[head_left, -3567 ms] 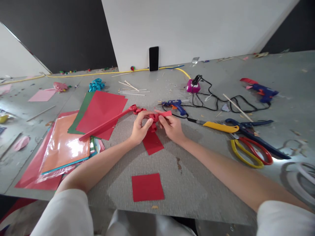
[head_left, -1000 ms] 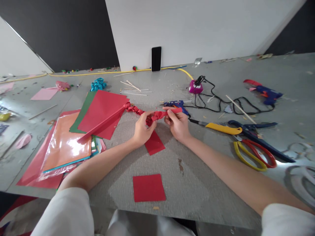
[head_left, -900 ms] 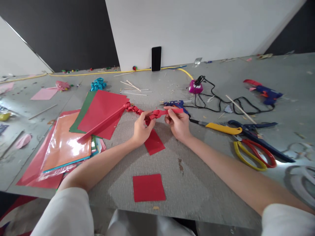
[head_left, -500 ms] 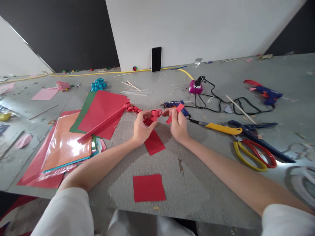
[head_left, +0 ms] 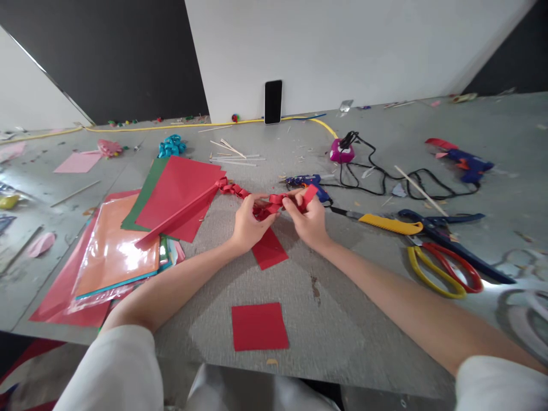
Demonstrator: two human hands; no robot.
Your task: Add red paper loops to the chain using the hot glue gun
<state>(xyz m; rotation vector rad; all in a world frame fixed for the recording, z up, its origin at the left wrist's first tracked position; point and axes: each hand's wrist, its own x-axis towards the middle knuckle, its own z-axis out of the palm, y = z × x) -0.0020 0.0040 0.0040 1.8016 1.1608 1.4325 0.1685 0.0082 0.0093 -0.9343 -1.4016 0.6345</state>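
My left hand (head_left: 252, 225) is closed on a red paper chain (head_left: 233, 189), whose looped links trail off to the left onto the red sheets. Close beside it, my right hand (head_left: 309, 221) pinches a red paper strip (head_left: 311, 194) at the chain's near link; the strip's end sticks up past the fingers. Whether the strip runs through that link is hidden by my fingers. Beneath my hands lies a red paper piece (head_left: 270, 249), partly covered. A red paper square (head_left: 260, 326) rests closer to the table's front edge.
Red sheets (head_left: 180, 191) and a plastic pack of coloured paper (head_left: 122, 240) lie left. Behind my right hand is a blue glue gun (head_left: 305, 181). At right are a yellow-handled cutter (head_left: 389, 224), scissors (head_left: 445, 271) and another glue gun (head_left: 466, 164). A phone (head_left: 273, 101) leans on the wall.
My right hand has brought the strip left to the chain's end link, and its fingers now press there. My left hand has stayed almost in place.
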